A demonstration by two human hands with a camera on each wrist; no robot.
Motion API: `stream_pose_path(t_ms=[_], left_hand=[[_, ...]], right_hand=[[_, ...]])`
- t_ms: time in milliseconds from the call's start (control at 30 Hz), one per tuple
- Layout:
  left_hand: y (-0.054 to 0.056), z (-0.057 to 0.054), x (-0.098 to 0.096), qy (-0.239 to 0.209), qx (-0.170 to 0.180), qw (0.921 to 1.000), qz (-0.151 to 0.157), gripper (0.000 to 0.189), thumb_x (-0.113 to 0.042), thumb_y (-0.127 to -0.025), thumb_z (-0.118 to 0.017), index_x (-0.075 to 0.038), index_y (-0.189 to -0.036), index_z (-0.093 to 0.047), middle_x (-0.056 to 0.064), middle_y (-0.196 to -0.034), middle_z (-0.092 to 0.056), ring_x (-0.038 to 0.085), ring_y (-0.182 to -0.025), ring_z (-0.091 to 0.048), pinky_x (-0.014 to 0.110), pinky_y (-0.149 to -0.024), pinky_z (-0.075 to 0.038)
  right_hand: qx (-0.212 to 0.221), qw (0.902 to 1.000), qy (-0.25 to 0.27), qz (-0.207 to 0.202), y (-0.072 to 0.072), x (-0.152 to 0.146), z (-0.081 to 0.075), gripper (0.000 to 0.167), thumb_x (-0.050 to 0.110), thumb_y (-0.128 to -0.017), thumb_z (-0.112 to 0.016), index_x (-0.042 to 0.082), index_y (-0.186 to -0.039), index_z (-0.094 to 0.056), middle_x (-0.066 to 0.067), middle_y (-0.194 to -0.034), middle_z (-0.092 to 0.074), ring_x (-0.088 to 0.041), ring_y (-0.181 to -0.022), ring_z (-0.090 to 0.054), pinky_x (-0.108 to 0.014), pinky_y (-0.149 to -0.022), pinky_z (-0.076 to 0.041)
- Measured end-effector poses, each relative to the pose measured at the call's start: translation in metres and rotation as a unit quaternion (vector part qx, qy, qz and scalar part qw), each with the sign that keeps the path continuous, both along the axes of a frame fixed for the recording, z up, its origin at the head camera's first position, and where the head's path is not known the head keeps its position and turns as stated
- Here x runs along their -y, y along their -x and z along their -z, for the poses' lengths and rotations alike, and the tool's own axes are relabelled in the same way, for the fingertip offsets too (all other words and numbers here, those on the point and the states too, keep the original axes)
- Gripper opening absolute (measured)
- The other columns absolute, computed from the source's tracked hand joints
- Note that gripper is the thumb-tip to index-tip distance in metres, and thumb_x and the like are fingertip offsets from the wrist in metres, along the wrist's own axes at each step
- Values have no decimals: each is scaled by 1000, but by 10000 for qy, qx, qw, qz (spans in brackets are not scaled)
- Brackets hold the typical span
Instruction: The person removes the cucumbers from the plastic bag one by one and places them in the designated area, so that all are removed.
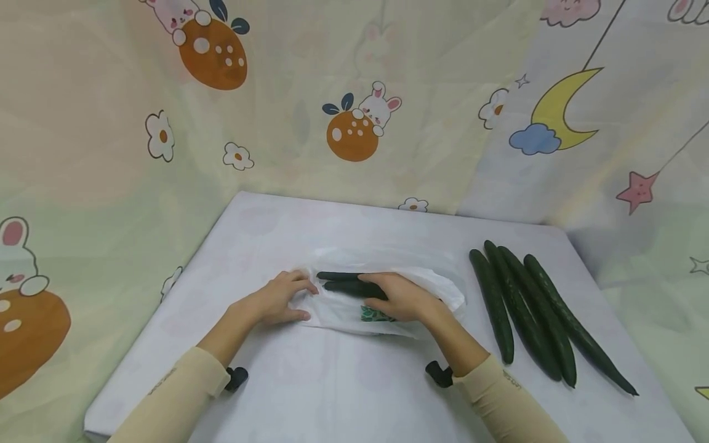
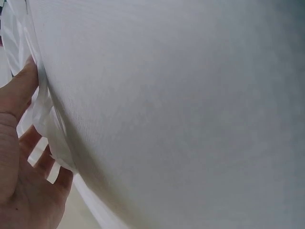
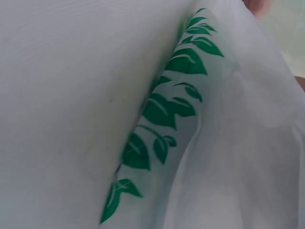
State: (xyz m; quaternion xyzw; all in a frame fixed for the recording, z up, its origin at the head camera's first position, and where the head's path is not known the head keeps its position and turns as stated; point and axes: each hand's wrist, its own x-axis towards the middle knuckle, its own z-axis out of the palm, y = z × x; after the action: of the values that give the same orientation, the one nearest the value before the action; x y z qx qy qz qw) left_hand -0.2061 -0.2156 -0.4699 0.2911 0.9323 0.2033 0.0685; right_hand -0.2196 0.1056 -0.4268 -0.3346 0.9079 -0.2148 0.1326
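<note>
Two dark green cucumbers (image 1: 350, 288) lie side by side over a white plastic bag (image 1: 332, 314) in the head view. My right hand (image 1: 401, 296) grips the nearer cucumber from above, and hides the right part of both. My left hand (image 1: 282, 298) is at the left end of the bag, thumb and fingers spread apart. In the left wrist view, fingertips of that hand (image 2: 35, 181) touch the crumpled edge of the bag (image 2: 59, 143). Green printed leaves (image 3: 167, 112) run along the bag in the right wrist view, where the cucumbers do not show.
Several more cucumbers (image 1: 526, 314) lie in a loose fan on the right side of the white-covered table (image 1: 332, 394). A printed cloth (image 1: 432, 166) hangs behind and beside the table. A dark wrist-worn device (image 1: 439, 374) sits below my right wrist.
</note>
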Motion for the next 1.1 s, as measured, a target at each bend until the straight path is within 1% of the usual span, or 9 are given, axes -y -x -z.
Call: stream_pose_path(t_ms=[167, 300, 433, 533, 667, 767, 867, 967, 1100], left_hand=[[-1, 1, 0, -26, 11, 10000, -25, 44, -33, -87, -82, -20, -127, -67, 7, -137, -54, 36, -128, -48, 56, -109, -39], [0, 1, 0, -6, 21, 10000, -38, 44, -34, -87, -82, -21, -127, -66, 7, -137, -54, 35, -129, -48, 57, -109, -39], [1, 2, 0, 42, 66, 9999, -101, 45, -35, -88, -81, -22, -128, -66, 7, -139, -54, 35, -130, -47, 57, -110, -38], [2, 2, -1, 100, 127, 9997, -175, 46, -35, -88, -81, -23, -129, -66, 7, -141, -53, 35, -132, -46, 58, -111, -37], [2, 1, -1, 152, 235, 9993, -254, 46, -36, -89, -81, -24, -130, -65, 8, -144, -51, 35, -135, -44, 58, -112, -37], [2, 2, -2, 150, 281, 9992, -250, 45, -37, -89, -80, -26, -130, -65, 8, -145, -50, 36, -135, -44, 59, -112, -37], [2, 2, -2, 159, 290, 9991, -249, 45, -37, -89, -80, -26, -130, -65, 8, -145, -50, 35, -135, -44, 59, -112, -37], [2, 2, -2, 169, 271, 9992, -244, 46, -36, -89, -81, -25, -130, -65, 9, -144, -51, 36, -135, -44, 59, -112, -37], [2, 4, -1, 174, 226, 9993, -232, 47, -37, -89, -81, -25, -131, -65, 8, -144, -51, 36, -135, -44, 59, -112, -37]], right_hand=[[171, 9997, -95, 132, 2, -5, 4, 59, 27, -101, -68, 10, -153, -47, -9, -154, -51, -26, -144, -46, -45, -117, -38], [42, 10000, -50, -2, 2, -4, 3, 56, 25, -98, -71, 9, -149, -52, -9, -149, -56, -25, -138, -52, -45, -113, -42], [-166, 9997, -157, -92, 1, 0, 4, 51, 26, -97, -73, 14, -144, -58, -5, -141, -62, -26, -129, -57, -44, -107, -46], [-228, 9995, -185, -125, 1, 5, 6, 47, 26, -99, -71, 18, -143, -59, -5, -134, -62, -24, -121, -59, -43, -101, -48], [-169, 9996, -88, -190, 1, 10, 8, 41, 23, -102, -66, 18, -142, -61, -7, -127, -60, -20, -109, -61, -41, -93, -51], [-82, 9999, -47, -138, 1, 11, 10, 39, 20, -103, -64, 22, -141, -63, -7, -125, -61, -21, -108, -61, -41, -92, -51], [-36, 9999, -90, -98, 2, 12, 13, 43, 17, -101, -66, 26, -143, -62, -7, -126, -62, -23, -112, -61, -43, -95, -51], [-64, 9996, -255, -89, 2, 13, 18, 53, 16, -98, -71, 31, -147, -57, -7, -130, -61, -24, -117, -59, -44, -98, -50], [-95, 9990, -426, -136, 2, 16, 21, 63, 12, -95, -74, 35, -150, -53, -9, -121, -61, -24, -106, -59, -44, -90, -52]])
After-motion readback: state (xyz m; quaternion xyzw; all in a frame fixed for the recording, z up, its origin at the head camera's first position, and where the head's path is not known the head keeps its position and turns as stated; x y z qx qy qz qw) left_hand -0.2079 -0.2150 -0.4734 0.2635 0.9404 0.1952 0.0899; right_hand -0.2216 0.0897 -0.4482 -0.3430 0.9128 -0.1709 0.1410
